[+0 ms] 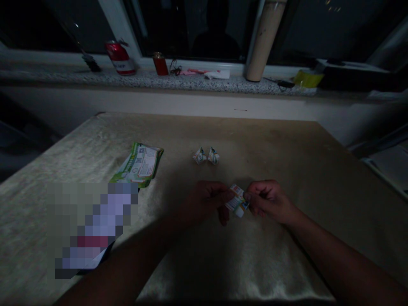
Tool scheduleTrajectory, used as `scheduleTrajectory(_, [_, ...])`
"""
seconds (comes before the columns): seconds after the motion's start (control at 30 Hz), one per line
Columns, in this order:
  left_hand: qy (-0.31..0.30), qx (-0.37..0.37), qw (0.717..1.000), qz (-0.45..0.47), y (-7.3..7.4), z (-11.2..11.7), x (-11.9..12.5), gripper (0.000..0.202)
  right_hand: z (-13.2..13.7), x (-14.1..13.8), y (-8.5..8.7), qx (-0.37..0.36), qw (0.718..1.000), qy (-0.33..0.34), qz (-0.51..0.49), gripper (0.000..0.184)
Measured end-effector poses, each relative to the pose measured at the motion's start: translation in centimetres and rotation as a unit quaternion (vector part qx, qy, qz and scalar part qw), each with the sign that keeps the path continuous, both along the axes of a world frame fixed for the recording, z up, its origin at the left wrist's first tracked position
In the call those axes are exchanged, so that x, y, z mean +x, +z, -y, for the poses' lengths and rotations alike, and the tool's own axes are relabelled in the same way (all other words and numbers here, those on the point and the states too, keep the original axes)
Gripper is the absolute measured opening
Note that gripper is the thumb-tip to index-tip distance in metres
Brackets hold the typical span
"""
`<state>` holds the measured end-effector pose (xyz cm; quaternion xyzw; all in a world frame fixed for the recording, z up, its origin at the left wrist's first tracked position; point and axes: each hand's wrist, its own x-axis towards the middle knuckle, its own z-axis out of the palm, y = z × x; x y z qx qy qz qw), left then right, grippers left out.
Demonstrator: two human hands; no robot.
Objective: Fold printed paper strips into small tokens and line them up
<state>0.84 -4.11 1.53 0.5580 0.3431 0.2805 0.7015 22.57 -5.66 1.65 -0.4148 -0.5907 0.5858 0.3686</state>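
A small printed paper slip [236,200], white with orange and blue marks, is held between both hands just above the table. My left hand [206,202] pinches its left edge with fingers curled. My right hand [269,199] pinches its right edge with thumb and forefinger. Two small folded paper pieces [206,156] lie side by side on the table beyond the hands. A green and white printed packet [140,163] lies flat to the left.
The table [287,153] has a pale cloth cover. Behind it runs a speckled window ledge [191,83] with a red can [120,58], a small red box [160,63], a tall beige tube [264,40] and a yellow tape roll [307,78].
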Motion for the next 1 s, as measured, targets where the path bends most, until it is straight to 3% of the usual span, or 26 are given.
scheduleTrajectory(0.17, [-0.041, -0.007, 0.999, -0.03, 0.3, 0.4, 0.1, 0.052, 0.0, 0.2, -0.3, 0.003, 1.0, 0.01, -0.003, 0.039])
scheduleTrajectory(0.37, [-0.057, 0.038, 0.998, -0.002, 0.4, 0.6, -0.2, 0.045, 0.1, 0.3, 0.0, 0.006, 1.0, 0.021, 0.003, 0.039])
scheduleTrajectory(0.53, [-0.05, 0.005, 0.999, 0.009, -0.4, 0.3, 0.1, 0.042, 0.0, 0.2, -0.1, 0.015, 1.0, 0.019, 0.009, 0.039])
scheduleTrajectory(0.73, [-0.019, -0.021, 1.0, 0.003, 0.2, 0.5, 0.4, 0.043, 0.0, 0.1, 0.1, 0.031, 0.999, 0.016, 0.023, 0.039])
scheduleTrajectory(1.0, [-0.057, -0.051, 0.997, -0.002, -0.5, 0.5, 0.3, 0.043, 0.0, 0.2, -0.4, 0.012, 1.0, 0.008, 0.009, 0.037])
